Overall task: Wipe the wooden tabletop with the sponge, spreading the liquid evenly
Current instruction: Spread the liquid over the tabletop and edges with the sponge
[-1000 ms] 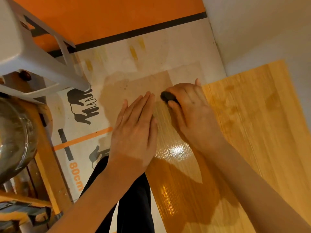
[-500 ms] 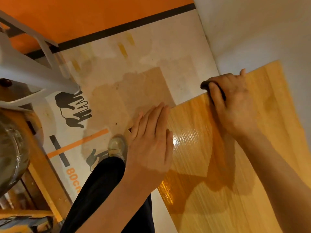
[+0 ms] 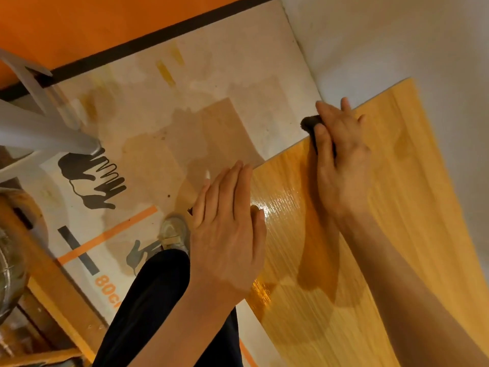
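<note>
Both hands are working in the head view: the right hand [image 3: 341,154] is gripping the dark sponge [image 3: 311,123] at the wooden tabletop [image 3: 423,207]'s 11 o'clock edge, mid-wipe, while the left hand [image 3: 227,234] is lying flat, fingers straight, steadying its 9 o'clock edge. Next, I judge, it is calling for dragging the sponge toward the drier 3 o'clock side.
</note>
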`<move>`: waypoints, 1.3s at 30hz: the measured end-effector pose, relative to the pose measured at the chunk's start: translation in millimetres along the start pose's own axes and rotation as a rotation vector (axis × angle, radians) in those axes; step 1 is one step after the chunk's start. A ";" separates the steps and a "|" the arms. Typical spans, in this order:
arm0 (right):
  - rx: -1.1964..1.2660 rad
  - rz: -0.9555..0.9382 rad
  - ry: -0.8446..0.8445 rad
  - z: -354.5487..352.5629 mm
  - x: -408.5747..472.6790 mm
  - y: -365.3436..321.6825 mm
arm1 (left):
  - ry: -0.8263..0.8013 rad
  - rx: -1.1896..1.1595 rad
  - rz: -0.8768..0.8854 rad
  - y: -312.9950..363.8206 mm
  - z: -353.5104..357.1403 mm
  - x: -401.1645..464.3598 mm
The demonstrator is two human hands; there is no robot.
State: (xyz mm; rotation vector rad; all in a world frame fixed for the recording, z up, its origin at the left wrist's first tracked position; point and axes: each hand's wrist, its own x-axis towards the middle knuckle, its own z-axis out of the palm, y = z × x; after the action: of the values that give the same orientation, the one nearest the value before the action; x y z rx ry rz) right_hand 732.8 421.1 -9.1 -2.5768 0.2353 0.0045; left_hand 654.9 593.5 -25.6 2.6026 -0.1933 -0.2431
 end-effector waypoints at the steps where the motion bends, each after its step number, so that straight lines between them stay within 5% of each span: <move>1: 0.035 -0.021 -0.011 8.8 -14.2 -7.1 | -0.012 0.011 0.003 -0.3 -0.5 -0.2; 8: 0.004 -0.064 -0.067 10.4 -112.5 -2.2 | -0.007 0.046 0.021 -0.4 -0.7 -0.6; 15: 0.010 -0.099 -0.051 10.6 -18.8 -4.0 | 0.016 0.097 0.016 -1.5 4.2 1.9; 22: -0.014 -0.112 -0.102 -20.4 -118.5 41.6 | 0.026 0.124 0.001 3.4 4.2 1.3; 29: 0.020 -0.188 -0.107 -6.8 -2.0 25.1 | 0.004 0.131 -0.027 4.9 2.6 3.1; 36: -0.028 -0.207 -0.134 -39.2 -101.7 66.4 | -0.061 0.101 -0.062 6.8 -0.7 1.0; 39: -0.016 -0.251 -0.126 -35.1 -70.5 58.0 | -0.052 0.049 -0.057 11.9 -5.2 5.6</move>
State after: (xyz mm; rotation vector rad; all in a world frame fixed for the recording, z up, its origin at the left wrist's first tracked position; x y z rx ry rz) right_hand 652.0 366.0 -6.0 -2.5926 -0.1360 0.0761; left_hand 660.4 584.8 -15.9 2.6552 -0.1450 -0.3298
